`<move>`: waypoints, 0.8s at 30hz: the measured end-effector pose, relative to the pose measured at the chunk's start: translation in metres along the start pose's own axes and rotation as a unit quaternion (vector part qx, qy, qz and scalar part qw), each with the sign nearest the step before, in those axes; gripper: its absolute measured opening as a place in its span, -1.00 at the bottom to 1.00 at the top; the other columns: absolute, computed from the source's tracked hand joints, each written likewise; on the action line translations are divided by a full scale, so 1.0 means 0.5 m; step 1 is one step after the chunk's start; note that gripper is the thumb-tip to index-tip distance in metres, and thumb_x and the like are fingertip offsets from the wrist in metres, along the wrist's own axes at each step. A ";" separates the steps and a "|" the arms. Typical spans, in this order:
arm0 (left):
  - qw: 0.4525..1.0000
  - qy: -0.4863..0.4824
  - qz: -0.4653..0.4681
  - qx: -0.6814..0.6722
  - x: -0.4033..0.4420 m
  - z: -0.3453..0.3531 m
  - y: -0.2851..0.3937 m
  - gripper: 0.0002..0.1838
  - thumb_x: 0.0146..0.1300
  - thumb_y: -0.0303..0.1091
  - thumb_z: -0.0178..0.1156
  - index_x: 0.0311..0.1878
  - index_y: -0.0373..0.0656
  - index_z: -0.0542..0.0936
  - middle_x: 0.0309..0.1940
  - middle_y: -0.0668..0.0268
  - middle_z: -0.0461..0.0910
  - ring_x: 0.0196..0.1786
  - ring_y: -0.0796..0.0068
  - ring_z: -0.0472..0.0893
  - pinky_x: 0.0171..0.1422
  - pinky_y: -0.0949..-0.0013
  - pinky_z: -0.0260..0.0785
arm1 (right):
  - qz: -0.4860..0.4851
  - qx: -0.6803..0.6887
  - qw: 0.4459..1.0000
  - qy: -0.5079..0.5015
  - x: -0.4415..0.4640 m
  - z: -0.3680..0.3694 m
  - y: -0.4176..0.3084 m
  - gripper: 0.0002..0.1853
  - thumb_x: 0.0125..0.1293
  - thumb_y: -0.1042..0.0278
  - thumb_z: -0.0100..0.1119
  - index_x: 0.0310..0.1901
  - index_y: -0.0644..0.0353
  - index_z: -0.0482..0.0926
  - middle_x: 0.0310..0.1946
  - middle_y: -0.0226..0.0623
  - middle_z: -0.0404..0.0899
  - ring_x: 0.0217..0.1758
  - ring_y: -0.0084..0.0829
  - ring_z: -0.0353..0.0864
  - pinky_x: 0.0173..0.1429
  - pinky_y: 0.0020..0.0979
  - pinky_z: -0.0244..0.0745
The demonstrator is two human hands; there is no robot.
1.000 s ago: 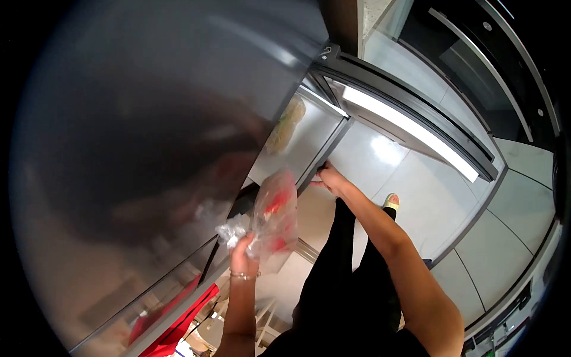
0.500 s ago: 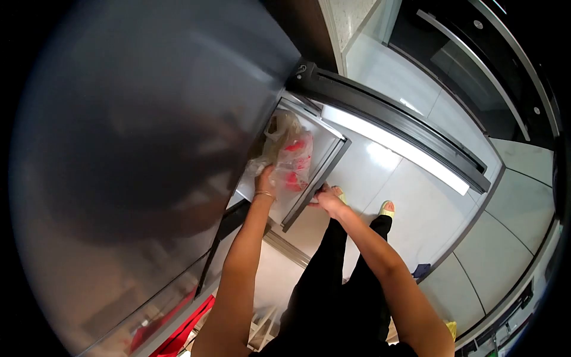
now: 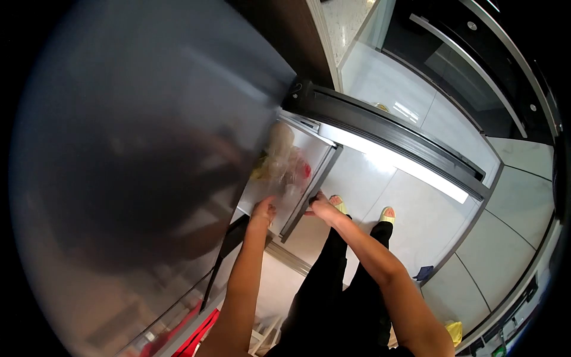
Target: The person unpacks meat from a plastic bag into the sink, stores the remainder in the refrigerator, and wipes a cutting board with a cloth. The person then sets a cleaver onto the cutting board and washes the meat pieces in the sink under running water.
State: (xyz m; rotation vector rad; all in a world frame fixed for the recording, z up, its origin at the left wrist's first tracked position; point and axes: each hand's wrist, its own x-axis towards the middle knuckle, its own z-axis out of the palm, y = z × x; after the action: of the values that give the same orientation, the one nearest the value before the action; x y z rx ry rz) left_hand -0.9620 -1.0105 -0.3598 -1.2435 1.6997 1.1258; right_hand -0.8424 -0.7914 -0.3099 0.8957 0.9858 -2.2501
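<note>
A pulled-out fridge drawer [image 3: 289, 210] with a dark front edge holds clear plastic bags [image 3: 279, 156]. One bag has red print, and something pale and something yellow-green show through the plastic. My left hand [image 3: 263, 211] is inside the drawer at its near end, just below the bags. Its fingers are loosely bent and partly blurred, and no item shows in them. My right hand [image 3: 323, 208] grips the outer side of the drawer's dark front edge, with its fingertips partly hidden.
A large dark fridge door [image 3: 143, 149] fills the left side. Another open door [image 3: 392, 134] with a dark frame stands beyond the drawer. An oven [image 3: 458, 65] is at the upper right. My feet in yellow slippers [image 3: 388, 213] stand on the tiled floor. Red cloth-like material [image 3: 199, 333] shows at lower left.
My left hand has drawn back from the bags toward the drawer's near end. The bags have settled into a different shape, with less red print showing. My right hand stays at the drawer's edge.
</note>
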 end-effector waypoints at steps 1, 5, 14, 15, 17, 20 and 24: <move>0.996 -0.059 0.059 -0.014 -0.062 -0.019 -0.007 -0.53 0.12 -0.28 0.30 0.10 -0.19 0.49 0.06 0.23 0.47 -0.01 0.35 0.50 0.07 0.41 0.33 | -0.009 -0.004 1.000 0.001 0.015 0.011 -0.013 -0.38 0.29 0.56 -0.18 0.38 0.12 -0.02 0.29 -0.18 0.22 0.25 -0.25 0.37 0.14 -0.22 0.51; 0.926 -0.130 0.332 0.123 -0.264 -0.077 -0.071 -0.58 0.20 -0.48 0.22 0.15 -0.27 0.47 0.13 0.20 0.46 0.11 0.46 0.48 0.19 0.42 0.32 | -0.025 -0.014 0.999 -0.031 0.078 0.077 -0.069 -0.38 0.32 0.50 -0.13 0.39 0.10 -0.03 0.22 -0.22 0.33 0.15 -0.34 0.45 0.09 -0.26 0.51; 0.939 -0.166 0.293 0.069 -0.330 -0.191 -0.261 -0.74 0.23 -0.49 0.21 0.00 -0.26 0.55 -0.13 0.30 0.61 -0.06 0.53 0.56 0.08 0.50 0.41 | -0.055 0.012 0.997 -0.054 0.172 0.137 -0.097 -0.40 0.29 0.53 -0.16 0.39 0.02 0.09 0.25 -0.35 0.33 0.23 -0.43 0.37 0.23 -0.33 0.37; 0.945 -0.166 0.257 0.116 -0.333 -0.193 -0.280 -0.75 0.25 -0.45 0.21 -0.02 -0.26 0.55 -0.15 0.31 0.61 -0.08 0.55 0.57 0.07 0.51 0.41 | -0.061 0.033 0.995 -0.071 0.173 0.112 -0.071 -0.39 0.30 0.49 -0.03 0.39 0.04 0.10 0.28 -0.38 0.29 0.29 -0.45 0.31 0.29 -0.36 0.31; 0.929 -0.191 0.263 0.176 -0.345 -0.174 -0.311 -0.76 0.26 -0.41 0.21 -0.03 -0.26 0.55 -0.17 0.32 0.62 -0.10 0.56 0.57 0.05 0.51 0.42 | -0.034 0.027 0.996 -0.075 0.121 0.048 -0.048 -0.42 0.29 0.40 0.11 0.34 0.10 0.21 0.22 -0.38 0.37 0.26 -0.44 0.36 0.27 -0.35 0.33; 0.900 -0.230 0.280 0.244 -0.390 -0.127 -0.352 -0.75 0.27 -0.38 0.18 -0.02 -0.22 0.55 -0.17 0.31 0.62 -0.10 0.55 0.58 0.05 0.47 0.42 | -0.028 0.044 0.995 -0.079 0.063 -0.173 0.119 -0.56 0.29 0.35 0.13 0.19 0.15 0.37 0.06 -0.29 0.51 0.12 -0.40 0.50 0.20 -0.32 0.41; 0.845 -0.236 0.366 0.310 -0.464 -0.054 -0.394 -0.75 0.24 -0.35 0.15 -0.04 -0.20 0.56 -0.20 0.24 0.63 -0.12 0.46 0.61 0.00 0.41 0.45 | 0.008 0.138 0.981 0.134 -0.188 -0.452 0.197 -0.60 0.37 0.28 -0.09 0.19 0.24 0.33 0.06 -0.15 0.48 0.04 -0.24 0.53 0.09 -0.33 0.48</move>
State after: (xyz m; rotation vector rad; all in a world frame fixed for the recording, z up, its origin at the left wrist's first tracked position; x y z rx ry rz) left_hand -0.7136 -0.9908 -0.1832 0.1239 1.9358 1.0208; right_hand -0.6338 -0.6568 -0.3998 1.3494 0.7820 -2.3314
